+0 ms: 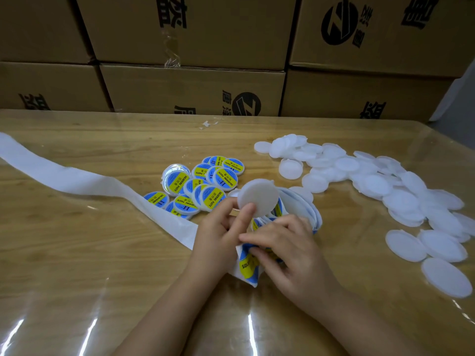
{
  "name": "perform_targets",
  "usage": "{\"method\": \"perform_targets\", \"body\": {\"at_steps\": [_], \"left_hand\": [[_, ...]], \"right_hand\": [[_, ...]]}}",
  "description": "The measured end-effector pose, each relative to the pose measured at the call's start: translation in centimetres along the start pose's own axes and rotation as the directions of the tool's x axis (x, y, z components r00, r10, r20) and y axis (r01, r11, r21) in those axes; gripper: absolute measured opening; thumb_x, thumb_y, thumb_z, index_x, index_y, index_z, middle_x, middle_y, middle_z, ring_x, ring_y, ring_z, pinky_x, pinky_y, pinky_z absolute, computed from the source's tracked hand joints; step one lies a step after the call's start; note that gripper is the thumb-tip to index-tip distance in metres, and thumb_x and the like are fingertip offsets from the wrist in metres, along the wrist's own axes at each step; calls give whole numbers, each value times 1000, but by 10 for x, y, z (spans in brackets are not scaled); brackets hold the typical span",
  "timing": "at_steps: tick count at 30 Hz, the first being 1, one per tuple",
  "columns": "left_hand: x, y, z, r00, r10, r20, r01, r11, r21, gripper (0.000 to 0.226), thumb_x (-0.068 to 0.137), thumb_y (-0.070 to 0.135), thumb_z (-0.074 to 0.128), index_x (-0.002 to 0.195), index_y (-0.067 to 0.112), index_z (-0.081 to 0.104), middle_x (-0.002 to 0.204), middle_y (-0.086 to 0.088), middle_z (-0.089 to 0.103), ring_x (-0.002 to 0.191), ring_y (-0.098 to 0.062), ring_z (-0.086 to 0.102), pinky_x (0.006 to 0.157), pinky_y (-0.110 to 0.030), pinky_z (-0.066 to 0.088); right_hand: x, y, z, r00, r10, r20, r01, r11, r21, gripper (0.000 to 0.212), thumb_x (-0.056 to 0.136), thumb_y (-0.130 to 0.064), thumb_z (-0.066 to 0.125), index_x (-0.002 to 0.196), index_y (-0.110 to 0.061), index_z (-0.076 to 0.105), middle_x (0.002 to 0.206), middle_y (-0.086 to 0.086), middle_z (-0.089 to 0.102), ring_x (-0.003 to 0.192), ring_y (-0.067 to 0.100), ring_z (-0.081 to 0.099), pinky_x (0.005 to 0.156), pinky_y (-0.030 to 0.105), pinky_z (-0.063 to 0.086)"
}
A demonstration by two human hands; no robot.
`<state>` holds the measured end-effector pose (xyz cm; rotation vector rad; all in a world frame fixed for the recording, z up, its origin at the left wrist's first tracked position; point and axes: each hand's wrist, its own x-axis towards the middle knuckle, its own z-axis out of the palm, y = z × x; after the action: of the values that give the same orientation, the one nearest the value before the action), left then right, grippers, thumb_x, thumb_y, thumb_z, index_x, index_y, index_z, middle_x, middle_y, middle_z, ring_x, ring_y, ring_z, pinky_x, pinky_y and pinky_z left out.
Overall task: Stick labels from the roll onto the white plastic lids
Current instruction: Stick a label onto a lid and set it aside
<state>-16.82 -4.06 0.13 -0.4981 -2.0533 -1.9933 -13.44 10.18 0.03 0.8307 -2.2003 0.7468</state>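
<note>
Head view:
- The left hand (221, 227) pinches a lid (257, 197), a flat white disc of matte, slightly translucent plastic. The thumb lies on its near face and the fingers are curled behind it, holding it tilted above the table (102, 253).
- The right hand (282, 250) is just beside the left and lower. Its thumb and forefinger nip the edge of a round label (248, 265), glossy blue with a yellow band (only the letters "SOL" can be read).
- The roll (300, 209) sits right behind both hands, under the raised lid. Its loose white coils show more blue and yellow labels between them.
- The liner (77, 176), a smooth white paper ribbon, runs from the hands across the table to the far left edge.
- The labelled lids (200, 186) lie in an overlapping heap just left of the raised lid, touching the liner at their near side.
- The plain lids (372, 181) spread in a long, loose drift on the right, well apart from the hands. Some are stacked, some lie flat and single.
- The table is wood-grained under a shiny clear sheet that catches streaks of light.
- Brown corrugated boxes (192, 29) with black print stand stacked along the far edge.
</note>
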Motion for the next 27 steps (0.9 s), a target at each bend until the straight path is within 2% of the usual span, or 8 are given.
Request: {"method": "perform_targets", "body": {"at_steps": [5, 9, 12, 15, 17, 21, 24, 27], "left_hand": [[-1, -1, 1, 997, -53, 59, 57, 996, -63, 18, 85, 33, 60, 80, 16, 63, 54, 6, 58, 50, -3, 56, 48, -15, 42], [-4, -5, 5, 998, -65, -8, 66, 998, 9, 29, 79, 42, 56, 78, 13, 58, 43, 7, 45, 41, -4, 42, 42, -14, 33], [-4, -7, 4, 998, -45, -32, 48, 996, 75, 36, 79, 47, 54, 78, 11, 56, 40, 9, 40, 39, -4, 36, 42, -14, 30], [-3, -8, 1, 997, -31, -75, 40, 992, 117, 42, 77, 52, 51, 78, 10, 55, 41, 6, 38, 41, -7, 35, 43, -18, 29], [-1, -8, 0, 994, -30, -103, 44, 989, 140, 37, 78, 49, 51, 75, 13, 55, 44, 3, 39, 43, -9, 35, 44, -20, 30], [1, -10, -2, 986, -46, -160, 70, 987, 147, 39, 83, 43, 54, 75, 4, 53, 49, -2, 37, 46, -10, 34, 45, -21, 29], [4, -12, -6, 967, -48, -248, 100, 975, 198, 27, 91, 29, 56, 68, 16, 50, 47, 4, 32, 44, -7, 29, 41, -18, 24], [8, -16, -11, 948, -47, -315, 125, 965, 233, 29, 91, 30, 54, 68, 14, 47, 45, 7, 31, 43, -6, 28, 40, -16, 23]], "right_hand": [[0, 1, 0, 1000, -18, -18, 17, 998, -59, 23, 91, -26, 56, 112, -32, 53, 90, -17, 66, 82, 10, 47, 83, 25, 30], [1, 3, 0, 997, -78, 7, 79, 993, -88, 30, 91, -23, 55, 117, -38, 52, 91, -17, 65, 83, 11, 50, 84, 27, 29], [-1, 5, -1, 987, -138, 76, 144, 987, -76, 35, 91, -16, 53, 118, -39, 53, 93, -15, 62, 83, 15, 54, 84, 33, 33], [0, 8, -3, 986, -142, 90, 146, 988, -41, 28, 90, -15, 54, 109, -35, 58, 95, -12, 63, 85, 15, 56, 85, 36, 36], [1, 8, -4, 989, -130, 77, 132, 991, -17, 22, 90, -16, 55, 103, -32, 59, 95, -10, 65, 86, 13, 57, 85, 35, 36], [2, 8, -5, 996, -86, 0, 86, 996, 17, 13, 90, -16, 59, 94, -28, 61, 102, -10, 67, 90, 11, 59, 86, 36, 37], [3, 9, -6, 992, -39, -120, 40, 999, 4, 11, 88, -15, 60, 90, -26, 63, 104, -7, 66, 91, 11, 60, 84, 39, 39], [4, 11, -9, 966, 75, -246, -67, 997, 39, 15, 86, -14, 58, 92, -28, 60, 99, -4, 61, 93, 10, 58, 83, 42, 40]]}}
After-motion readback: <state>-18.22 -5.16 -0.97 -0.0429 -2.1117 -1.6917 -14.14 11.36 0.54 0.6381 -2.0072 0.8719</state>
